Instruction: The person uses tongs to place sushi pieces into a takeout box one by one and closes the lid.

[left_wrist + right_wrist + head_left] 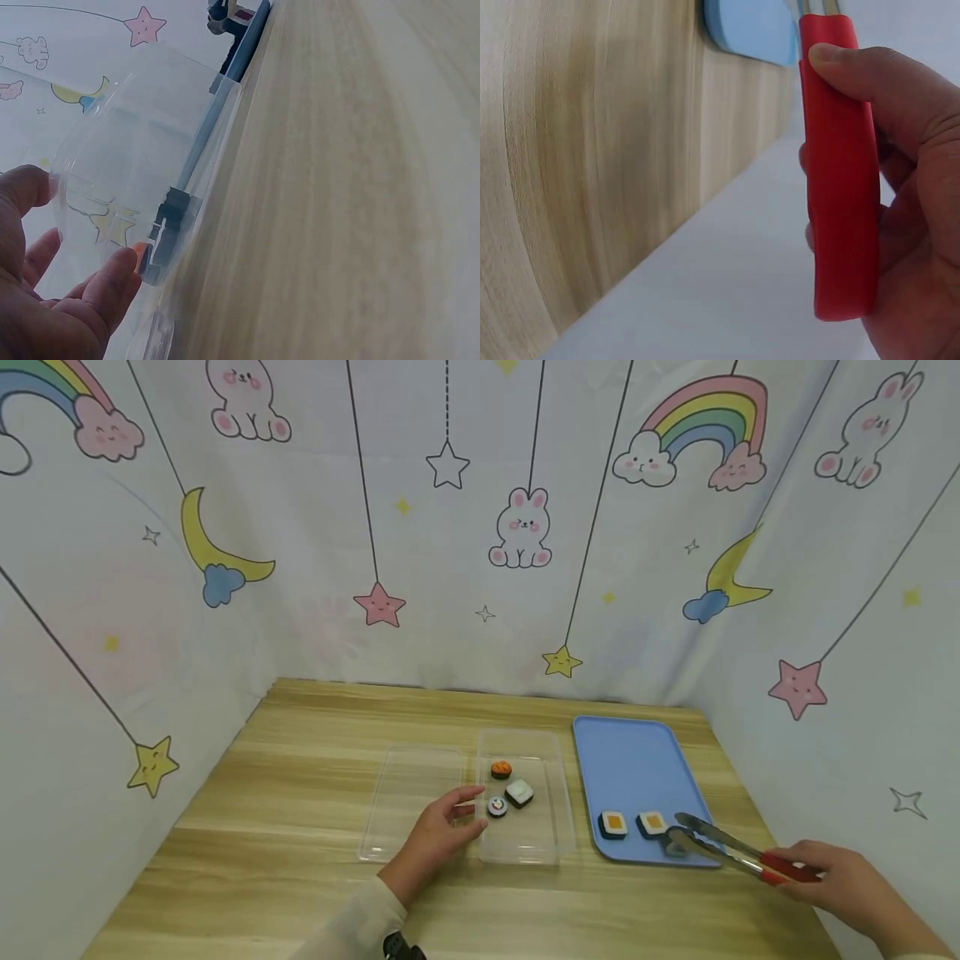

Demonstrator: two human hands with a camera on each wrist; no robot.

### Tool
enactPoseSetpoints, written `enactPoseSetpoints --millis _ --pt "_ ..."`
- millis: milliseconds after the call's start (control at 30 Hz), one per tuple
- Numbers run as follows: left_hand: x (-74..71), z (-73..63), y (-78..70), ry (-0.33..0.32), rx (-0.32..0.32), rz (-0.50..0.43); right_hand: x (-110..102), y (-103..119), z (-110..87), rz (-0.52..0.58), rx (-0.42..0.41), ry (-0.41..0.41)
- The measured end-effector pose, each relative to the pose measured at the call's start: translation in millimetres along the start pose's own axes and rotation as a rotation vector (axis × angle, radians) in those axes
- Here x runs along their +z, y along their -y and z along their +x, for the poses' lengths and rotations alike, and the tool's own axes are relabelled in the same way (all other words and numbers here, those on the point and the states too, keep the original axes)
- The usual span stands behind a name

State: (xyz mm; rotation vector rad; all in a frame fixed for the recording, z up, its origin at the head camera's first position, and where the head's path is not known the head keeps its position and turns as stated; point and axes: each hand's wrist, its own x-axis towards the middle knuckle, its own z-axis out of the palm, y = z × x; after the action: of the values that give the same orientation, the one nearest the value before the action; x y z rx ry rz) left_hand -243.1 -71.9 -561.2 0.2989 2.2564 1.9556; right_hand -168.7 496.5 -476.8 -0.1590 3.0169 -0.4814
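My right hand (847, 881) grips metal tongs with red handle sleeves (840, 172), the thumb lying along one sleeve. The tong tips hang apart over the near right part of a blue tray (633, 760). Just left of them lies a sushi piece with an orange centre (652, 824), and a similar sushi piece (612, 825) is farther left on the tray. My left hand (442, 835) rests its fingertips at the left side of a clear plastic box (536, 852). Inside are an orange-topped sushi (501, 769), a white-topped sushi (519, 792) and a small round roll (497, 807).
A clear flat lid (408, 777) lies on the wooden table (247, 860), left of the box and partly behind my left hand. The blue tray stands right of the box. A white printed curtain (315, 635) encloses the back and both sides.
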Motion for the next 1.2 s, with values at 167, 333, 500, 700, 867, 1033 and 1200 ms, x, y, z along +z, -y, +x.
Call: enactPoseSetpoints --millis 167,333,500,700,867,1033,1200 --pt "-0.1 1.0 1.4 -0.001 -0.006 0.009 -1 2 3.0 0.063 0.037 0.017" --pt "0.1 2.2 2.7 -0.005 -0.007 0.004 -4 0 5.3 0.111 0.065 0.043" --pt "-0.4 2.5 2.3 0.0 0.005 -0.003 -5 -5 6.9 0.083 0.088 0.068" --pt "-0.7 2.3 2.6 0.002 -0.001 -0.005 -6 -4 6.5 0.15 0.18 0.1" --pt "-0.4 1.3 4.5 0.003 -0.006 -0.005 -12 11 10.7 0.262 0.225 0.087" --pt "-0.3 -0.3 3.6 0.006 0.004 -0.013 -15 41 27.9 0.35 0.093 0.023" --pt "-1.0 -1.3 1.7 0.01 0.013 -0.021 -13 92 62.0 0.409 -0.125 0.023"
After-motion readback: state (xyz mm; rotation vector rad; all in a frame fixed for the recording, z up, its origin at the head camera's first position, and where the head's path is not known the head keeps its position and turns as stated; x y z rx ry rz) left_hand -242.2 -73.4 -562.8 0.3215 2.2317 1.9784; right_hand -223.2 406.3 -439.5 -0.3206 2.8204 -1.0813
